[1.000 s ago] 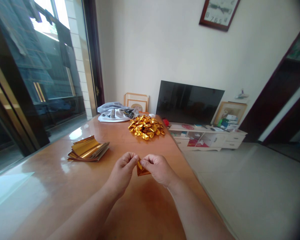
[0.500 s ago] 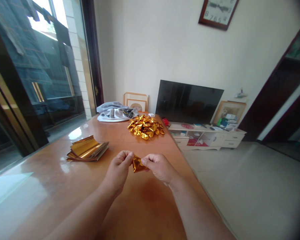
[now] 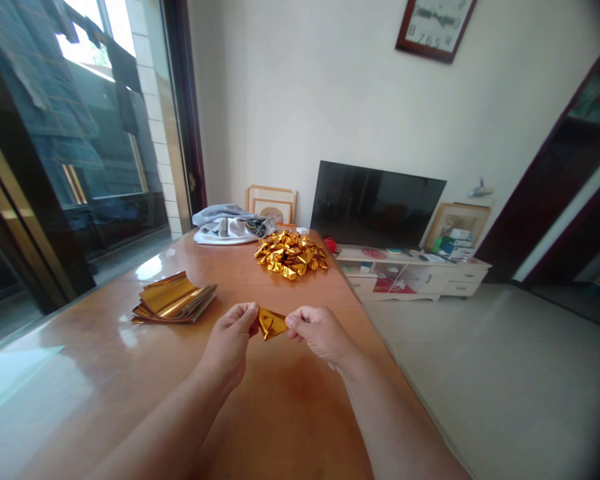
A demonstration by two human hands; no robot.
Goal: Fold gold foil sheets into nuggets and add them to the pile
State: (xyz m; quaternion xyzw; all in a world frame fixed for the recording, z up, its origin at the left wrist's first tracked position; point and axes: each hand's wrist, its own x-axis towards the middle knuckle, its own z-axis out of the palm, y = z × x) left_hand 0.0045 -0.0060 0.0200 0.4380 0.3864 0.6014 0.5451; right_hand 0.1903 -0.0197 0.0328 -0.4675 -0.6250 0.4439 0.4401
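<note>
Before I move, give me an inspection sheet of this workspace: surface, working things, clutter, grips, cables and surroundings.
Surface: glossy brown tabletop, with bright light reflections at left.
Working things: small folded gold foil piece between the hands; loose stack of shiny gold sheets at left; heap of crumpled-looking gold foil pieces farther off.
Clutter: grey and white cloth bundle at the far end, left of the heap.
Grips: left grip and right grip pinch the foil piece from opposite sides.
Cables: nothing seen.
Surroundings: large black flat television on a low white cabinet; brown-framed clock on the wall.
</note>
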